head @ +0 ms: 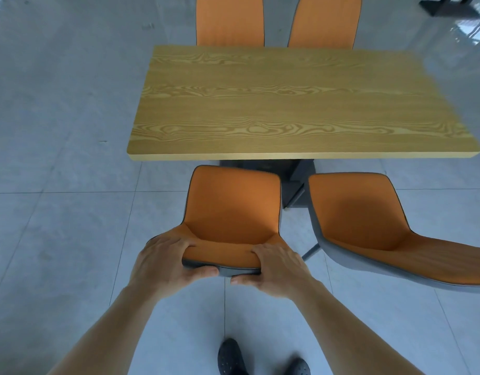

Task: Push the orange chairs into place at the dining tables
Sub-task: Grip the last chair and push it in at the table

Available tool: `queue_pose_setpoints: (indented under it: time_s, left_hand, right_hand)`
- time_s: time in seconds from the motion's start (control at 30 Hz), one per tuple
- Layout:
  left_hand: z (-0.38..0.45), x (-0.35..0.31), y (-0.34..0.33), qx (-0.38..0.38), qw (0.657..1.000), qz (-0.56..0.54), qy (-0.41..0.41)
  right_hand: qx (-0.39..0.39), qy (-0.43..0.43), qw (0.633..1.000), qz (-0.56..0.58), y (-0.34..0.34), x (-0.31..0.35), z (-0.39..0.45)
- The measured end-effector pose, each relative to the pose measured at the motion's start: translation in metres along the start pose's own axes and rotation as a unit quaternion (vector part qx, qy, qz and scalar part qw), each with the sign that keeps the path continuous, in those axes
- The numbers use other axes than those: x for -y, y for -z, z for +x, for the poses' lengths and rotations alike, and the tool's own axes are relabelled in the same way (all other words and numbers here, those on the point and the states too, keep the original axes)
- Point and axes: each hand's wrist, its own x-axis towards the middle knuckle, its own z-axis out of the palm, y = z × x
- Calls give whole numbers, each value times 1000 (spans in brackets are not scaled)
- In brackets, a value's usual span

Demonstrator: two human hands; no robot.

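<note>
An orange chair (pixel 233 204) with a grey shell stands in front of me, its seat front just short of the near edge of the wooden dining table (pixel 301 104). My left hand (pixel 165 262) grips the left end of its backrest top, fingers over the orange side, thumb on the grey back. My right hand (pixel 278 269) grips the right end the same way. A second orange chair (pixel 368 217) stands to the right, turned at an angle and farther from the table.
Two more orange chairs (pixel 230 21) (pixel 325 23) sit against the table's far side. A dark table base (pixel 295 180) shows under the tabletop. Grey tiled floor (pixel 57 158) surrounds everything. My dark shoes (pixel 232 358) are at the bottom. Another dark base (pixel 449 5) is far right.
</note>
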Motion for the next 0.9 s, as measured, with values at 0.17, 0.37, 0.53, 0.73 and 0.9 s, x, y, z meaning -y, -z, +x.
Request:
queue_pose_setpoints:
  time_s: [0.17, 0.37, 0.53, 0.73, 0.9]
  left_hand:
    - [-3, -26, -15, -23, 1000, 4, 10]
    - [-6, -47, -28, -32, 999, -4, 14]
    - [-6, -47, -27, -30, 1000, -5, 7]
    - [-4, -46, -27, -18, 1000, -8, 11]
    - [-1, -44, -28, -16, 1000, -3, 7]
  right_hand:
    - [-14, 9, 1000, -7, 7, -27, -6]
    - [-18, 25, 999, -9, 12, -53, -13]
    - [-31, 33, 999, -15, 10, -53, -12]
    - [-32, 38, 999, -20, 10, -54, -10]
    - [-28, 39, 999, -17, 12, -53, -10]
